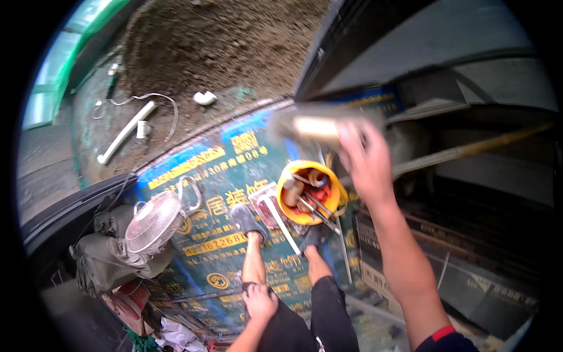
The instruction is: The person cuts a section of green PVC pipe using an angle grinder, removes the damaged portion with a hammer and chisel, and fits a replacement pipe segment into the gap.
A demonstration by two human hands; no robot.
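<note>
My right hand (363, 149) is raised over the far right of the floor, its fingers closed round a wooden-handled flat tool (316, 128). Motion smears the tool's grey flat part, which resembles a plastering trowel. Below it stands a yellow bucket (284, 205) holding several hand tools and some red items, with handles sticking over the rim. My left hand (260, 302) rests flat on my left knee, fingers spread, holding nothing. Beside the bucket a stained square board (265, 206) lies on the floor, with a white strip (284, 229) across it.
Green printed sheeting (217, 170) covers the floor. At left, a fan (155, 223) leans on grey bags (97, 264). Beyond a threshold lie a dirt heap (217, 47), a white pipe (126, 132) and a pipe elbow (204, 98). A long pole (451, 154) slants at right above stacked boxes (457, 276).
</note>
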